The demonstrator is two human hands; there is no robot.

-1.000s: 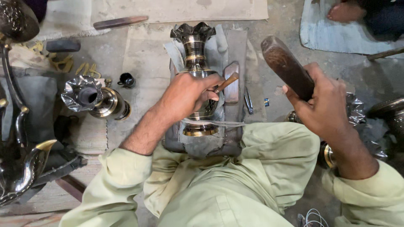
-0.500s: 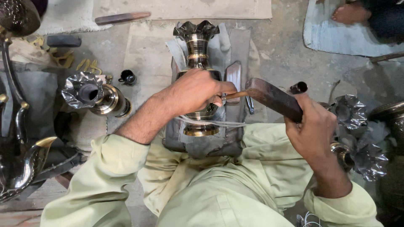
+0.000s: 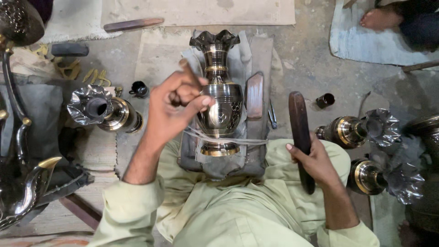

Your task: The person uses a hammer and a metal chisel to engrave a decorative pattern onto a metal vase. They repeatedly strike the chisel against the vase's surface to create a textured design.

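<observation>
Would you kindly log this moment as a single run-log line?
left hand: pinches thin tool against brass vase | right hand: grips dark wooden mallet, clear of vase | vase lies on grey cloth pad

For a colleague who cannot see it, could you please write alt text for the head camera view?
Seated on the floor, a person's left hand holds a thin tool against a dark, brass-banded metal vase with a fluted rim lying on grey cloth padding, while the right hand grips a dark wooden mallet. Similar vases lie on both sides.
</observation>
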